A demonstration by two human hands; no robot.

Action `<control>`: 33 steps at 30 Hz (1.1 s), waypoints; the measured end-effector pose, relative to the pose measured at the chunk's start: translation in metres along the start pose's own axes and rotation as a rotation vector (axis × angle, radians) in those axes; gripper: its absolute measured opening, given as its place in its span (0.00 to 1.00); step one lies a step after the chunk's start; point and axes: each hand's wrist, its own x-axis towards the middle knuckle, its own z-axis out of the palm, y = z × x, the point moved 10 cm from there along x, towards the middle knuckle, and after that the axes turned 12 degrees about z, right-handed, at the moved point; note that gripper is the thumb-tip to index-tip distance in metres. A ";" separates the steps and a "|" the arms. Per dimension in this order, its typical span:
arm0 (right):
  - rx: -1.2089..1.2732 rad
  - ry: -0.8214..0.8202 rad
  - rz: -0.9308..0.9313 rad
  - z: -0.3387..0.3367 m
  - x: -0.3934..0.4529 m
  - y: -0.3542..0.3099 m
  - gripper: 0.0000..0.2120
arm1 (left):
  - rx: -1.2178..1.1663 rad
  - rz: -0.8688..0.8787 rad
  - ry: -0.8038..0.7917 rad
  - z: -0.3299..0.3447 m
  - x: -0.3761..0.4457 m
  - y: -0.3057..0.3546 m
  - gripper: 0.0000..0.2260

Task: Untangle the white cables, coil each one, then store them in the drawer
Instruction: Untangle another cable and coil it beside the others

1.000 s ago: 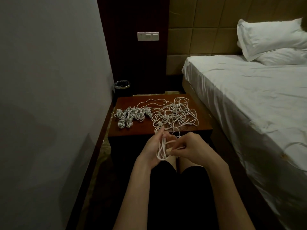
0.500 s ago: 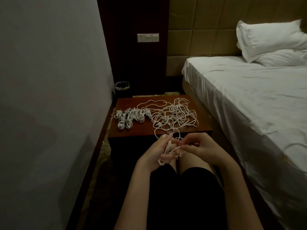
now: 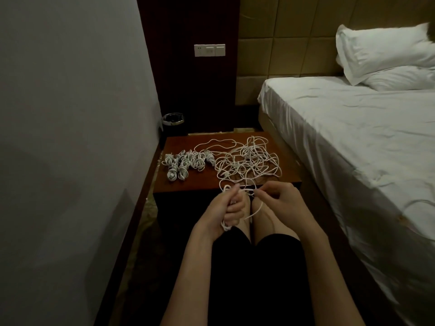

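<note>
A tangle of white cables point(image 3: 249, 161) lies on the right half of the brown nightstand point(image 3: 289, 165). Several coiled white cables point(image 3: 186, 162) sit in a cluster on its left half. Just in front of the nightstand's near edge, my left hand point(image 3: 223, 208) grips a partly wound coil of white cable point(image 3: 226, 225), loops sticking out above and below the fist. My right hand point(image 3: 280, 200) pinches the same cable's free strand point(image 3: 255, 211) beside the left hand. One strand runs from my hands up into the tangle. No drawer front is visible.
A grey wall runs along the left. A bed with white sheets point(image 3: 353, 137) and pillows point(image 3: 386, 55) fills the right. A small black bin with a metal rim point(image 3: 173, 120) stands behind the nightstand. A wall switch panel point(image 3: 209, 50) is above. My knees are below my hands.
My right hand has moved up and to the right, drawing the strand around the coil. My left hand has closed tighter round the coil. The cables on the nightstand have not moved.
</note>
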 end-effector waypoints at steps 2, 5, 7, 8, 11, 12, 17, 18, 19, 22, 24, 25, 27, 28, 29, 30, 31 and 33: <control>0.060 -0.015 0.010 -0.004 0.000 0.001 0.05 | -0.035 0.048 0.088 -0.009 0.003 0.005 0.20; 0.105 -0.008 -0.023 -0.005 -0.003 -0.008 0.04 | 0.029 0.132 0.191 -0.014 0.003 0.012 0.20; 0.116 -0.011 -0.075 -0.001 -0.006 -0.022 0.04 | 0.095 0.163 0.228 -0.015 0.004 0.013 0.20; 0.107 -0.016 -0.098 0.004 -0.008 -0.029 0.04 | 0.111 0.164 0.230 -0.014 0.004 0.013 0.21; 0.003 0.005 -0.134 0.021 -0.012 -0.042 0.03 | 0.137 0.165 0.187 -0.006 0.004 0.013 0.23; -0.017 0.002 -0.139 0.027 -0.013 -0.045 0.03 | 0.145 0.166 0.188 -0.004 0.002 0.013 0.23; -0.023 -0.175 -0.118 0.047 -0.019 -0.046 0.07 | 0.106 0.191 0.357 -0.022 -0.003 0.017 0.21; -0.017 -0.219 -0.101 0.048 -0.019 -0.043 0.06 | 0.046 0.195 0.407 -0.030 -0.003 0.016 0.20; -0.018 -0.254 -0.083 0.048 -0.018 -0.039 0.05 | -0.053 0.194 0.440 -0.035 -0.003 0.015 0.19; -0.065 -0.374 -0.026 0.048 -0.020 -0.025 0.03 | -0.290 0.184 0.479 -0.043 -0.002 0.010 0.21; -0.088 -0.427 -0.014 0.051 -0.020 -0.020 0.04 | -0.362 0.179 0.482 -0.040 -0.002 0.008 0.21; -0.107 -0.442 -0.021 0.053 -0.021 -0.022 0.05 | -0.380 0.182 0.479 -0.038 -0.002 0.009 0.21; -0.161 -0.482 -0.041 0.064 -0.026 -0.026 0.07 | -0.412 0.178 0.460 -0.032 0.000 0.009 0.21; -0.201 -0.497 -0.055 0.070 -0.029 -0.028 0.09 | -0.423 0.180 0.444 -0.030 0.001 0.011 0.21; -0.240 -0.499 -0.060 0.074 -0.029 -0.028 0.10 | -0.430 0.184 0.424 -0.029 0.001 0.013 0.21; -0.280 -0.482 -0.050 0.076 -0.027 -0.024 0.12 | -0.437 0.186 0.401 -0.029 0.001 0.014 0.21; -0.317 -0.453 -0.024 0.074 -0.024 -0.018 0.14 | -0.452 0.182 0.371 -0.028 0.000 0.015 0.22; -0.330 -0.428 0.028 0.065 -0.015 -0.005 0.17 | -0.479 0.152 0.297 -0.024 -0.001 0.013 0.24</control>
